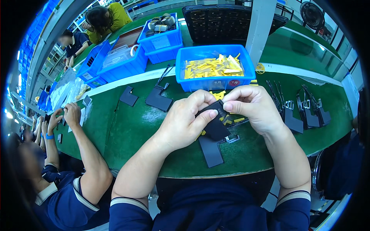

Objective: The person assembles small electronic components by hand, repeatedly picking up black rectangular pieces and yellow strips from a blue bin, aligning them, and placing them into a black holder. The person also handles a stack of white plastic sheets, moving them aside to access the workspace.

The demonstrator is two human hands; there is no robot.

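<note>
Between my two hands is a flat black L-shaped part (pixel 216 129), raised a little over the green table. My left hand (pixel 187 121) is closed on its left edge, thumb on top. With thumb and forefinger, my right hand (pixel 250 107) pinches the part's upper right corner; whether a small piece lies between those fingertips is hidden. Right below, a dark grey L-shaped part (pixel 212 153) with a small metal bracket (pixel 232 139) lies on the table. Yellow scraps (pixel 228 120) show around and under my hands.
A blue bin (pixel 216 83) of yellow strips stands just beyond my hands. Several L-shaped parts with black cables (pixel 308 117) lie to the right. Two more, a small one (pixel 128 96) and a cabled one (pixel 158 99), lie left. A co-worker's arms (pixel 86 142) work at the far left.
</note>
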